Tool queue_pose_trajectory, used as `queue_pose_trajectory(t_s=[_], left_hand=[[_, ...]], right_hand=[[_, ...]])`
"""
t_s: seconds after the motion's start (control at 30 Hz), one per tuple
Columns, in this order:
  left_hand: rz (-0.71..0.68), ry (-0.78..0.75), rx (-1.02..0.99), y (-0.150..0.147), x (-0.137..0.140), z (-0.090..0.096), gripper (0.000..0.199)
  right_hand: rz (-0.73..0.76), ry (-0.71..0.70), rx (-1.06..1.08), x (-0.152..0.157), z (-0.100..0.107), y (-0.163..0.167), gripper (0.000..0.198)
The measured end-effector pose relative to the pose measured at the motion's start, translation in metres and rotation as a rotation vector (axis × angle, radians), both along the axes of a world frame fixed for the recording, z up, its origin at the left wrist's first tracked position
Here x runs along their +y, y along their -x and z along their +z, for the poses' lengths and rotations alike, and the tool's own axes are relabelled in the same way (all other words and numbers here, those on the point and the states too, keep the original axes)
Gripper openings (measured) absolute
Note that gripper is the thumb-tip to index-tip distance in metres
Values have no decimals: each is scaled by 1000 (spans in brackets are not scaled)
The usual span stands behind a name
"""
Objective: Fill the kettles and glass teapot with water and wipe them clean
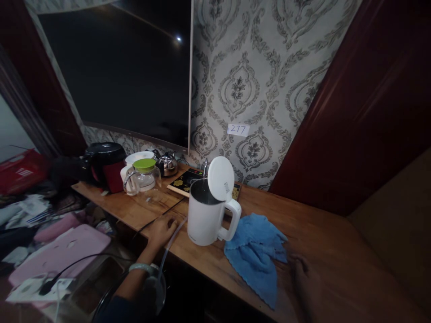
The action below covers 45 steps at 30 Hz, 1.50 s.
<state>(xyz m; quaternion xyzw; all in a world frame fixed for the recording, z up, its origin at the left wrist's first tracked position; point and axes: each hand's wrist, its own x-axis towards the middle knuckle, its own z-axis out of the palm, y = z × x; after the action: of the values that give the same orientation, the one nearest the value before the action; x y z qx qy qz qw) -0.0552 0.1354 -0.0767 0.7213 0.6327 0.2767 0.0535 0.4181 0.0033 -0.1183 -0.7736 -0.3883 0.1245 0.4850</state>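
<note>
A white electric kettle (204, 220) stands upright near the table's front edge, its round lid (221, 178) raised and its handle toward the right. My left hand (161, 232) rests at the table edge left of the kettle, fingers loosely curled, with nothing visible in them. Between that hand and the kettle, a clear tube (173, 237) runs down over the edge. A crumpled blue cloth (254, 251) lies right of the kettle, partly by its handle. Beside the cloth is my right hand (306, 278), dark and blurred; its fingers cannot be made out clearly.
Behind the kettle sits a black induction cooker (183, 181) with a metal spout. Further left are a glass pot with green lid (144, 167), a shiny metal kettle (167, 164) and a black-and-red appliance (107, 168). A power strip (37, 289) and cords lie at lower left.
</note>
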Motion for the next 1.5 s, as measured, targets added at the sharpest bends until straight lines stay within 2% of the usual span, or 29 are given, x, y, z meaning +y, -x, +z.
queue_pose_trajectory(t_s=[0.3,0.53,0.73,1.0,1.17,1.37,1.5], left_hand=[[0,-6,8,1,2,-2,27],[-14,5,1,1,2,-1,27],[-1,17,29,1,2,-1,26],[-10,4,11,1,2,-1,26],[-9,11,14,2,3,-3,28],[-34,1,-8,2,3,-4,30],[-22,12,-3,2,2,-3,30]], right_hand=[[-29,40,-15,0,2,0,46],[-20,-11,-26,1,-3,-2,43],[-34,42,-49,-1,-2,-1,43],[-28,13,-33,2,-6,-4,44],[-33,45,-16,1,-3,-3,48],[-26,-31,-27,1,-5,-1,43],[-24,-15,-27,2,-7,-3,44]])
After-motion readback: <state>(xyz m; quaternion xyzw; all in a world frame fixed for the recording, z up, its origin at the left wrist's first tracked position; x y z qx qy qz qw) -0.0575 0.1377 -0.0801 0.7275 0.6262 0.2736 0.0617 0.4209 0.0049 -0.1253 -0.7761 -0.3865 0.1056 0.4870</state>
